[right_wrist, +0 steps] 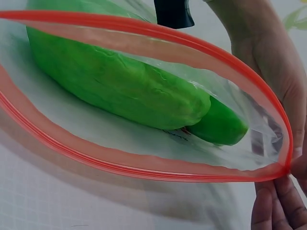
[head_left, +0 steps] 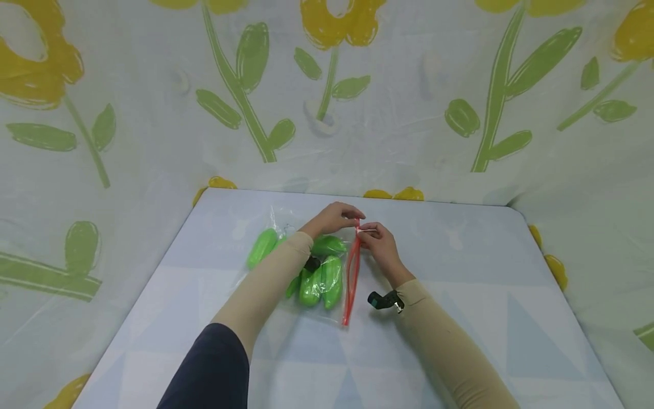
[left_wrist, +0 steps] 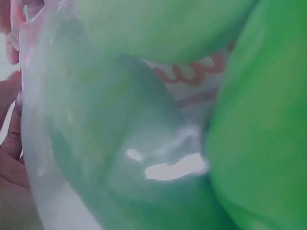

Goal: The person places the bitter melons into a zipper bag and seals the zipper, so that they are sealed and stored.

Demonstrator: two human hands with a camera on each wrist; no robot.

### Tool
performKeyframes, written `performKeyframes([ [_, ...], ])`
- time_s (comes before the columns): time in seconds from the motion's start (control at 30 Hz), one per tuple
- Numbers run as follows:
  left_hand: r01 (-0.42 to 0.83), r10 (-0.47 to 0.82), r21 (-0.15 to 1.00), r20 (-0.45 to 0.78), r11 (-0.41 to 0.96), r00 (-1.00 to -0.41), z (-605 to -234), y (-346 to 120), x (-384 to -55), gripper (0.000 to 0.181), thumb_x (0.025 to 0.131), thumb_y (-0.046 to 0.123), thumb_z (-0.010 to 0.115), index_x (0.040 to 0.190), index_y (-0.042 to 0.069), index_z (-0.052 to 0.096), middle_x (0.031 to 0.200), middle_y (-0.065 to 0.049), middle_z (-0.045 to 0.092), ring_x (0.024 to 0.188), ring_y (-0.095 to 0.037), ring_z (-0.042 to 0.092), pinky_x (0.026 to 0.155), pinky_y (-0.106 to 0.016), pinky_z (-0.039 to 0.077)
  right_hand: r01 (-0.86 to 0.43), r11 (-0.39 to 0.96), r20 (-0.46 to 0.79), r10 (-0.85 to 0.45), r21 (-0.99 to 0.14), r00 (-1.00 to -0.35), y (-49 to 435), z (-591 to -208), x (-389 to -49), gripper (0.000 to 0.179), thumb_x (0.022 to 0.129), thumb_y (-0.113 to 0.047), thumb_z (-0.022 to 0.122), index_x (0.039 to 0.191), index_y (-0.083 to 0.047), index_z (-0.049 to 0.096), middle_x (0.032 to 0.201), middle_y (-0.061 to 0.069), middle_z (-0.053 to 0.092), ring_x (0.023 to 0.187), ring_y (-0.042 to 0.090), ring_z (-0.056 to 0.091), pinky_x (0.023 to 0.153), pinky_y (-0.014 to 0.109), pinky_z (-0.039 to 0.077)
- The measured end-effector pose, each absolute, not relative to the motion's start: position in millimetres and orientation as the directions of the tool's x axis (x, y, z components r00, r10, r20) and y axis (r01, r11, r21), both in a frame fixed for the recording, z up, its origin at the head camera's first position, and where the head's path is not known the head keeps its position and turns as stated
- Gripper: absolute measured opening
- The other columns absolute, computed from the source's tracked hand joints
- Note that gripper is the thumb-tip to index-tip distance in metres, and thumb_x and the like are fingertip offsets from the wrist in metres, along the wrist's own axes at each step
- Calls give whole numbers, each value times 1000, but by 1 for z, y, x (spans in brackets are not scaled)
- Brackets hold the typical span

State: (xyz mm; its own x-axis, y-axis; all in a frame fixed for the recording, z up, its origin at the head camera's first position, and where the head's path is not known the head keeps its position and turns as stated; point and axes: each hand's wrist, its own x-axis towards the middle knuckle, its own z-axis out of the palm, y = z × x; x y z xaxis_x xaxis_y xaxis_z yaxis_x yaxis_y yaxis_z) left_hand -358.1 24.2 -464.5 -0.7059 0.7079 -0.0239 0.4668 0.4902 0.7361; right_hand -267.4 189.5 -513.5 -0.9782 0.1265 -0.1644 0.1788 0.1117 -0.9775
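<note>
A clear zip bag (head_left: 286, 309) with a red zip strip (head_left: 349, 289) lies on the table, holding several plump green cucumber-like vegetables (head_left: 263, 248). At the strip's far end, my left hand (head_left: 332, 218) pinches the bag's corner. Close beside it, my right hand (head_left: 380, 244) pinches the strip between thumb and fingers. In the right wrist view the red rim (right_wrist: 201, 43) gapes into a wide mouth below that corner, and a green vegetable (right_wrist: 120, 91) shows inside. Bag film and green vegetables (left_wrist: 259, 134) fill most of the left wrist view. My left forearm hides part of the bag.
The table (head_left: 449, 341) has a pale triangle pattern and a rounded far right corner. Flower-printed sheeting (head_left: 388, 130) hangs behind it and at both sides. A small black wrist camera (head_left: 385, 301) is strapped to my right wrist.
</note>
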Motion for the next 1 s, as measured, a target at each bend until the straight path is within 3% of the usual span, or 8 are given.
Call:
performKeyframes([
  [0.37,486,660,658,-21,574,-751,-465,26,-359,27,101,10,62,126,6,72,122,-8,72,116,-22,65,102,-36,49,119,117,-107,106,-986,-989,187,-514,-268,24,97,-19,69,116,-5,65,106,12,69,91,19,66,88,37,58],
  [1.0,450,614,671,-9,589,-790,-464,15,-360,28,103,14,61,128,5,70,125,-9,70,120,-25,62,103,-38,49,100,410,-85,55,-907,-995,180,-516,-219,16,93,-17,73,106,-8,70,91,5,70,83,20,60,68,28,50],
])
